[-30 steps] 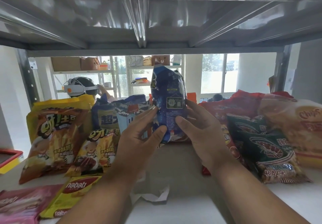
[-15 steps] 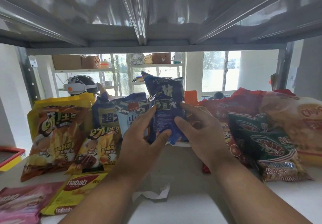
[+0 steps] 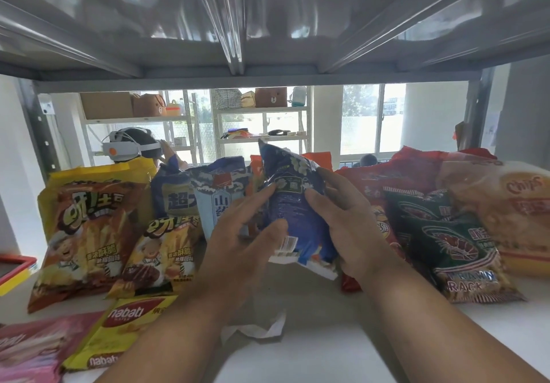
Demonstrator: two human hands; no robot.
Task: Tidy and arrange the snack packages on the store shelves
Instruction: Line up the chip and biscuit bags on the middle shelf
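Note:
A dark blue snack bag (image 3: 293, 204) tilts with its top leaning left, at the middle of the white shelf (image 3: 327, 338). My left hand (image 3: 238, 242) holds its left side, thumb on the lower front and fingers reaching up along its edge. My right hand (image 3: 348, 228) grips its right side with the thumb across the front. Left of it stand a light blue bag (image 3: 220, 198), a dark blue and yellow bag (image 3: 175, 195) and two orange-yellow bags (image 3: 86, 233) (image 3: 160, 257). To the right lie green prawn cracker bags (image 3: 452, 245) and red bags (image 3: 398, 174).
A yellow Nabati pack (image 3: 119, 332) and a pink pack (image 3: 26, 350) lie flat at the front left. A crumpled white paper scrap (image 3: 256, 329) lies under my left wrist. A large pale chips bag (image 3: 506, 210) is at far right. The grey upper shelf (image 3: 268, 25) hangs low overhead. A person with a headset (image 3: 131, 144) stands behind.
The dark blue bag has gone from upright to tilted, its top leaning left and lower. Both hands have stayed on it and shifted down with it.

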